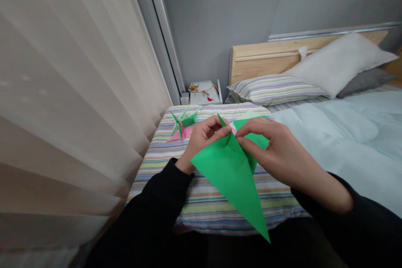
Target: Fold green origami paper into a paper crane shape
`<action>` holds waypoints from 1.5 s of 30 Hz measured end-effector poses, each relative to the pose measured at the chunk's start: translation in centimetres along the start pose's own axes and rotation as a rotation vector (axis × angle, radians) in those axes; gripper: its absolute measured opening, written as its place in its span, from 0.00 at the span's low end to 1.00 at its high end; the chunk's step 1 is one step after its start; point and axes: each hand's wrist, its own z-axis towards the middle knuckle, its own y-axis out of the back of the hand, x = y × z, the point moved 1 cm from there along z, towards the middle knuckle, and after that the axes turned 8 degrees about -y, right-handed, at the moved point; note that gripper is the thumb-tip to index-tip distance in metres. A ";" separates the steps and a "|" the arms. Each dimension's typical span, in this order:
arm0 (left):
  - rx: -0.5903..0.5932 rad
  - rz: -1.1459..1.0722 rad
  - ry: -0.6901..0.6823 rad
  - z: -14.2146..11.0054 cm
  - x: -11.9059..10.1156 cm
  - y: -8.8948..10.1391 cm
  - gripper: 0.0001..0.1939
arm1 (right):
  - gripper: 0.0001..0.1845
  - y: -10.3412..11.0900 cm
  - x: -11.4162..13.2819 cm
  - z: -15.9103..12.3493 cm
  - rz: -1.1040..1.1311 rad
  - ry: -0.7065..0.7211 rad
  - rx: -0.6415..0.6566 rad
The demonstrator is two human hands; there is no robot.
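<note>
A large sheet of green origami paper [230, 173], partly folded, is held up above the striped bedding. My left hand [207, 134] pinches it near the top, where a narrow green point sticks up between thumb and fingers. Close beside that, the thumb and forefinger of my right hand [266, 140] pinch the paper along a folded edge. One long pointed flap hangs down toward my lap. Behind my left hand lie folded green paper cranes [185, 120] and a pink folded paper piece [176, 135].
Striped bedding [150, 163] lies under my hands. A pale blue quilt [345, 134] covers the right side. Pillows [276, 88] rest against the wooden headboard [254, 60]. A curtain [78, 71] hangs at left. Small items lie on a white bedside stand [197, 98].
</note>
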 end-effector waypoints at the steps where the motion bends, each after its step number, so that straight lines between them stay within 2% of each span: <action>1: -0.006 0.006 -0.008 0.0 0.0 -0.1 0.14 | 0.08 -0.1 0.0 0.0 0.003 -0.001 0.001; 7: -0.001 0.064 -0.057 -0.2 -0.3 -0.3 0.14 | 0.07 -0.2 -0.1 0.2 -0.007 -0.025 -0.005; 14: 0.091 -0.026 -0.043 -0.2 -0.1 -0.2 0.13 | 0.07 -0.1 -0.3 0.3 -0.006 -0.038 -0.011; 20: 0.098 -0.032 -0.031 -0.3 0.2 0.1 0.12 | 0.07 -0.1 -0.1 0.3 0.007 -0.040 0.014; 29: 0.091 -0.105 -0.003 -0.1 -0.5 0.2 0.09 | 0.07 1.1 0.4 0.3 0.057 -0.081 0.126; 35: 0.075 -0.133 0.104 0.0 -0.2 0.1 0.10 | 0.06 0.8 0.3 0.3 -0.008 -0.022 0.048; 41: 0.085 -0.185 0.163 0.0 0.1 -0.1 0.09 | 0.06 0.5 0.0 0.4 -0.054 0.003 -0.028; 45: 0.044 -0.160 0.158 0.0 0.2 -0.2 0.09 | 0.06 0.5 -0.1 0.4 -0.070 -0.005 -0.039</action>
